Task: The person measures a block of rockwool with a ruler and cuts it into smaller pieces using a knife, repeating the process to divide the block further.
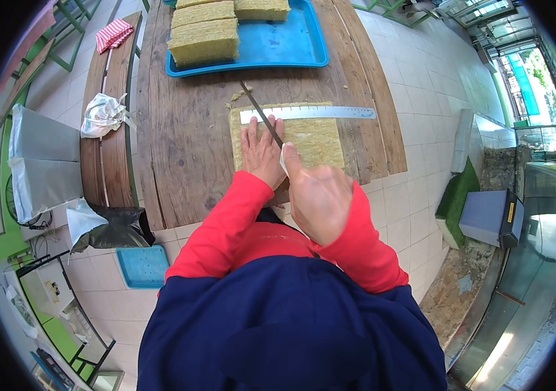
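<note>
A flat slab of yellowish fibrous material, like mineral wool [317, 140], lies on the wooden table. Across its far part rests a silver-white ruler [349, 113], which sticks out past the slab's right edge. My left hand [263, 156] lies flat on the slab with fingers stretched out, the tips pressing on the ruler. My right hand [320, 199] is closed around the pale handle of a long, narrow knife [259, 111]. Its dark blade points away and to the left, crossing over the ruler close to my left fingers. Most of the handle is hidden in my grip.
Beyond the slab, a blue tray [278, 55] holds several thick yellowish blocks [204, 40]. Small crumbs lie near the blade tip. Left of the table stands a bench [95, 156] with a white plastic bag [103, 116] and a striped cloth [114, 34]. Another blue tray [142, 267] is on the floor.
</note>
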### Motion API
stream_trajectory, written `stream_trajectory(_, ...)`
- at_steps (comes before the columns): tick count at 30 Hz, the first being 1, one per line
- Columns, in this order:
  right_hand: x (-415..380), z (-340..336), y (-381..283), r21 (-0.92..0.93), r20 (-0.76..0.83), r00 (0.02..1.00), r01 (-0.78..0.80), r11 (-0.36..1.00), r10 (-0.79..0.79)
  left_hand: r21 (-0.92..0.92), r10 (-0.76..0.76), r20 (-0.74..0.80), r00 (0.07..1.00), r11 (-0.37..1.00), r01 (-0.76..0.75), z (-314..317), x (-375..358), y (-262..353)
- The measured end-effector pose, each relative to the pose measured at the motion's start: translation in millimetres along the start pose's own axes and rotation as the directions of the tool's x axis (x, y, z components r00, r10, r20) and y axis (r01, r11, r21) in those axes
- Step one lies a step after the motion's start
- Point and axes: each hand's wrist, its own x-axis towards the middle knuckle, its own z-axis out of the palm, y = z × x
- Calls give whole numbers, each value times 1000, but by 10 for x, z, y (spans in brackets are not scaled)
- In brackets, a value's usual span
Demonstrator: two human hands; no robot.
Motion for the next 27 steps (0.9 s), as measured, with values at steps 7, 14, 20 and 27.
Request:
stream_trajectory(7,-52,-13,-26,32,15,1000,-6,999,5,-41,8,19,1000,999,-7,-73,-25,16)
stream_trajectory(14,-30,-18,-29,36,36,999,-16,999,15,-31,14,1,1000,999,-14,5,-29,-12)
stream_trajectory(20,-29,2,-17,40,35,999,-9,999,7,-35,12,8,1000,999,-11,6,-23,-15)
stream_trajectory(27,-29,-70,-37,0,113,993,14,1000,-14,-41,14,-2,1000,999,-15,-16,-30,-10)
